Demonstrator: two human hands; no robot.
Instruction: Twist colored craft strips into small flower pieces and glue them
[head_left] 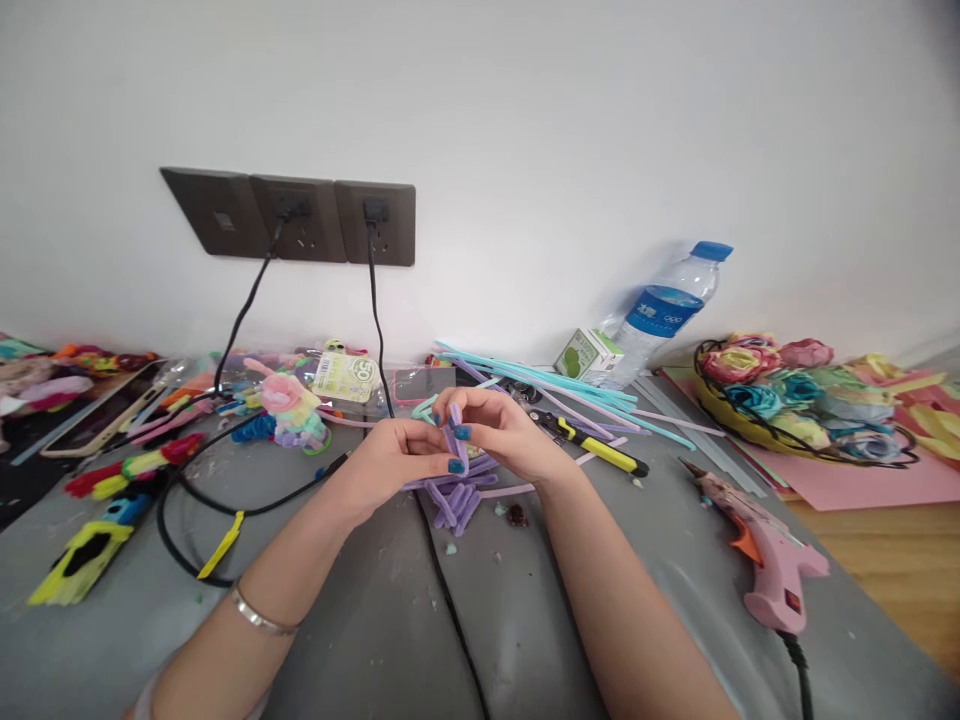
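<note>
Between my two hands is a short bent piece of purple pipe cleaner [453, 440]. My left hand [401, 460] pinches its lower part between thumb and fingers. At its upper part, my right hand [499, 428] closes thumb and fingertips on it. Just below the hands, a bunch of folded purple pipe cleaners [456, 503] lies on the grey table mat. Behind my right hand, long turquoise pipe cleaners [555, 380] and lilac ones are spread out.
Yellow-black cutters [604, 446] lie right of my right hand, a pink glue gun [772, 560] further right. A bottle [664, 310] leans on the wall beside a small green-white box [589, 352]. Black cables [446, 580] cross the mat. Pipe-cleaner figures [289, 405] lie left, a flower basket [795, 400] right.
</note>
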